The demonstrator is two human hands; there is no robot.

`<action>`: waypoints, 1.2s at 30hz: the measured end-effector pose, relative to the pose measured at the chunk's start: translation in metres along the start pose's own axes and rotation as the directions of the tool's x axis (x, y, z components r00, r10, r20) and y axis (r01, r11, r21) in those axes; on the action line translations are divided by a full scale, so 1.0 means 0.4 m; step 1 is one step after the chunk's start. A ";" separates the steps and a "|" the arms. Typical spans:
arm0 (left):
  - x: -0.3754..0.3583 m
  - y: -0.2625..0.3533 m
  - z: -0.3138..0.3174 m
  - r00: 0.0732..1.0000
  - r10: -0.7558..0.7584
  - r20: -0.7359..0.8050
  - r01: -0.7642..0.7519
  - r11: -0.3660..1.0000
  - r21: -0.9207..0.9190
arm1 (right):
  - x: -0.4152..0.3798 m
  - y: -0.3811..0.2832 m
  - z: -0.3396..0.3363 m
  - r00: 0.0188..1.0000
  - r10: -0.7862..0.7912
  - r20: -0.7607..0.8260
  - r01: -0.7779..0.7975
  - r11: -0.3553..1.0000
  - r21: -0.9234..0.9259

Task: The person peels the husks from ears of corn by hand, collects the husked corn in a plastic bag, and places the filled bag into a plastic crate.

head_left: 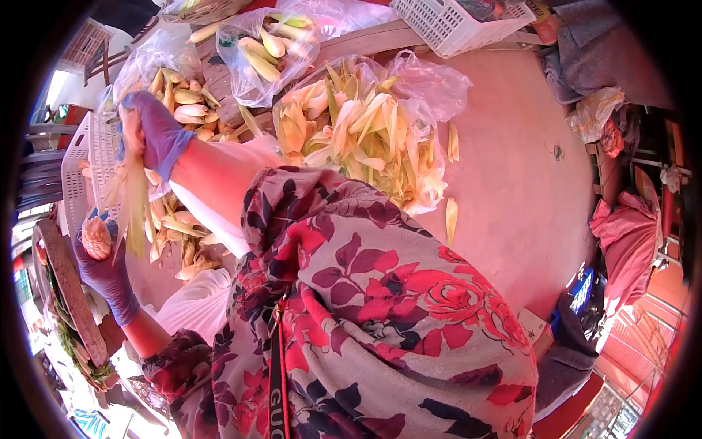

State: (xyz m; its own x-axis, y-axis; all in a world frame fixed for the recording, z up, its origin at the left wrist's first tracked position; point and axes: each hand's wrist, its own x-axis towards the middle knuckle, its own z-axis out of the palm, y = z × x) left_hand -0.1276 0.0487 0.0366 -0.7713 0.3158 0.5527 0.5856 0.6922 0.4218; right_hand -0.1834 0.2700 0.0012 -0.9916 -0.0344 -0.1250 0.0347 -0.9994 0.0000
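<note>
My left hand (108,274), in a purple-blue glove, is closed around a corn ear (96,238) whose bare kernels face up. My right hand (155,135), gloved the same way, is farther up the view with its fingers closed on pale green corn husk (134,208). The strips hang from it down toward the ear. Beside the right hand, unhusked corn ears (191,102) lie in a clear plastic bag. A white plastic crate (76,179) stands just beyond both hands.
A large clear bag overflows with loose husks (365,135). Another bag of corn ears (265,55) lies near the top, by a white basket (457,28). Single husks (451,221) lie on the reddish ground, and more are scattered below my right forearm. A round-edged board (73,293) stands at far left.
</note>
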 end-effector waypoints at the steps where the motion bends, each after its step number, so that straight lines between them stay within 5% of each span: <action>1: 0.008 -0.033 0.004 0.997 0.000 -0.075 0.005 0.998 0.063 | 0.046 -0.077 -0.063 0.992 -0.121 0.027 0.123 0.987 -0.102; 2: 0.016 -0.013 0.008 0.993 -0.051 -0.109 0.049 0.999 -0.020 | 0.027 -0.181 -0.091 0.954 -0.295 0.061 0.299 0.905 -0.302; 3: 0.022 0.005 0.010 0.984 -0.108 -0.144 0.093 0.990 -0.102 | -0.007 -0.296 -0.143 0.892 -0.316 0.322 0.445 0.735 -0.511; 4: 0.013 -0.011 0.013 0.977 -0.170 -0.128 0.143 0.971 -0.191 | -0.034 -0.386 -0.175 0.819 -0.557 0.134 0.444 0.469 -0.763; 6: -0.035 -0.066 0.022 0.952 -0.294 -0.086 0.247 0.902 -0.355 | -0.116 -0.606 -0.385 0.755 -0.654 0.042 0.020 -0.041 -0.999; 7: -0.059 -0.082 0.029 0.939 -0.339 -0.056 0.294 0.877 -0.380 | -0.172 -0.695 -0.490 0.790 -0.613 0.004 -0.273 -0.358 -0.893; 8: -0.086 -0.095 0.035 0.924 -0.383 -0.022 0.342 0.849 -0.402 | -0.253 -0.756 -0.604 0.828 -0.550 -0.111 -0.509 -0.653 -0.560; 9: -0.110 -0.103 0.042 0.906 -0.424 0.014 0.389 0.818 -0.424 | -0.333 -0.797 -0.694 0.828 -0.492 -0.269 -0.554 -0.793 -0.254; 10: -0.126 -0.103 0.051 0.887 -0.461 -0.013 0.423 0.824 -0.377 | -0.451 -0.775 -0.702 0.700 -0.536 -0.472 -0.596 -0.802 0.027; 11: -0.141 -0.117 0.054 0.852 -0.524 -0.011 0.475 0.781 -0.407 | -0.535 -0.778 -0.771 0.567 -0.548 -0.614 -0.642 -0.762 0.087; 12: -0.157 -0.141 0.053 0.811 -0.585 -0.009 0.523 0.732 -0.436 | -0.615 -0.749 -0.802 0.544 -0.570 -0.616 -0.638 -0.758 0.137; 14: -0.180 -0.174 0.056 0.720 -0.693 0.024 0.593 0.597 -0.540 | -0.728 -0.830 -1.173 0.710 -0.595 -0.376 -0.626 -0.779 0.050; 17: -0.207 -0.245 0.097 0.553 -0.821 0.144 0.502 0.190 -0.844 | -0.764 -0.732 -1.042 0.608 -0.534 -0.587 -0.648 -0.761 0.021; 19: -0.206 -0.245 0.109 0.564 -0.752 0.341 0.403 -0.109 -0.909 | -0.669 -0.753 -0.975 0.609 -0.379 -0.697 -0.613 -0.783 -0.110; 21: -0.202 -0.246 0.137 0.598 -0.636 0.488 0.308 -0.379 -0.873 | -0.540 -0.769 -0.852 0.508 -0.277 -0.815 -0.603 -0.791 -0.107; 23: -0.186 -0.209 0.155 0.556 -0.676 0.483 0.283 -0.392 -0.875 | -0.440 -0.815 -0.777 0.526 -0.206 -0.825 -0.572 -0.803 -0.165; 25: -0.191 -0.205 0.159 0.572 -0.653 0.497 0.320 -0.380 -0.868 | -0.350 -0.903 -0.780 0.744 -0.234 -0.626 -0.458 -0.860 -0.224; 26: -0.190 -0.204 0.162 0.598 -0.639 0.483 0.315 -0.367 -0.875 | -0.296 -0.832 -0.569 0.742 -0.338 -0.579 -0.432 -0.902 -0.027; 28: -0.195 -0.209 0.152 0.619 -0.630 0.469 0.292 -0.369 -0.882 | -0.198 -0.754 -0.363 0.888 -0.363 -0.281 -0.363 -0.930 0.053; 29: -0.186 -0.209 0.147 0.632 -0.614 0.473 0.277 -0.391 -0.878 | -0.153 -0.703 -0.298 0.967 -0.255 -0.007 -0.255 -0.966 -0.052; 30: -0.181 -0.208 0.145 0.661 -0.600 0.451 0.233 -0.407 -0.883 | -0.103 -0.643 -0.233 0.945 -0.160 0.285 -0.126 -0.983 -0.134; 32: -0.172 -0.218 0.148 0.713 -0.558 0.424 0.179 -0.441 -0.880 | -0.032 -0.430 -0.088 0.934 -0.131 0.332 0.124 -0.754 -0.645; 34: -0.185 -0.244 0.154 0.706 -0.568 0.423 0.158 -0.456 -0.876 | 0.002 -0.195 -0.034 0.861 0.087 0.502 0.475 -0.493 -0.729; 36: -0.185 -0.244 0.149 0.693 -0.587 0.418 0.170 -0.430 -0.887 | -0.006 0.039 -0.041 0.890 0.297 0.346 0.445 -0.402 -0.800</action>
State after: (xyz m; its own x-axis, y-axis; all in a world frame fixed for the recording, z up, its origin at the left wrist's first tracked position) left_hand -0.1425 -0.0037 -0.0883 -0.9827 0.0835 -0.1652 -0.1620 -0.8195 0.5497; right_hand -0.1786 0.2545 -0.0148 -0.9153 -0.3294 0.2317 -0.3553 0.3896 -0.8497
